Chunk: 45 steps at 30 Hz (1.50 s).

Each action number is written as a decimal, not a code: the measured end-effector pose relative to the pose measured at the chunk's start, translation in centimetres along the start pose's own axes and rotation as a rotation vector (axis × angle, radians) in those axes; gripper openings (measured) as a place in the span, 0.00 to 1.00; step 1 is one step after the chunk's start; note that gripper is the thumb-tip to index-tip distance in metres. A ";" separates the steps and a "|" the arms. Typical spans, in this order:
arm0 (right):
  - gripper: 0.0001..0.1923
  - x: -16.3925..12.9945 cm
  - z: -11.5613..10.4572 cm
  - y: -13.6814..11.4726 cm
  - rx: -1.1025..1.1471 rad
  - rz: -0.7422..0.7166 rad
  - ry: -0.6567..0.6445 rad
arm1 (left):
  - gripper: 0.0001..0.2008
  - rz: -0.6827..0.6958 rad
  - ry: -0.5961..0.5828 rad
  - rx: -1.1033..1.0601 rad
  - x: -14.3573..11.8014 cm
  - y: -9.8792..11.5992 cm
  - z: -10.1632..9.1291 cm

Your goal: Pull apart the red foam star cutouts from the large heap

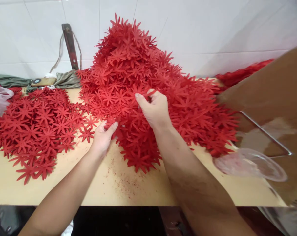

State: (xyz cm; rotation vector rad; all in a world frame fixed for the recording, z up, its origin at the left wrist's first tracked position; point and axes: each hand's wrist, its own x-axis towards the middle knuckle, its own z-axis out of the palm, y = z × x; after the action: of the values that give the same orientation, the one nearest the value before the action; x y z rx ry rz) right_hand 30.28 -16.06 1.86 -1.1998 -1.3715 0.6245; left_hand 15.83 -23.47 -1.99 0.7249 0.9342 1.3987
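The left hand (102, 136) is pinching a red flower (113, 126) at the big pile's (148, 85) front-left foot, mid-table (64, 183). The right hand (154, 108) is resting on the pile, fingers curled into the flowers. A flatter pile (37, 127) is lying by the left edge.

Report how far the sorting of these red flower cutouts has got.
Done, apparently: a flat spread of red flowers lies apart at the table's left. In hand: the left hand and right hand both grip cutouts at the front of the tall heap. Left: that heap, much the larger share.
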 end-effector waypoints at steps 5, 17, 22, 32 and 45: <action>0.16 2.5 -0.5 1.4 0.070 0.033 0.007 | 0.21 -0.012 -0.020 -0.018 -0.2 0.2 0.2; 0.29 2.8 -1.8 2.0 -0.147 -0.080 0.102 | 0.20 -0.014 -0.029 -0.007 0.0 0.3 0.1; 0.29 2.4 -2.3 1.1 -0.172 -0.075 -0.011 | 0.24 -0.018 -0.052 0.035 0.3 0.6 -0.3; 0.16 1.0 -0.3 -0.5 0.108 0.025 -0.227 | 0.26 0.004 -0.153 0.048 3.0 1.7 3.2; 0.05 3.7 -3.2 2.6 0.017 -0.029 -0.017 | 0.18 0.167 0.000 0.111 6.2 1.1 2.9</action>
State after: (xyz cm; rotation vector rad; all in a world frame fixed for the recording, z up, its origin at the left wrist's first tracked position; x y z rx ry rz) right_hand 34.71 -12.76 1.68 -1.1610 -1.3926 0.6259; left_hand 17.48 -16.96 -0.30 0.9034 0.9749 1.5006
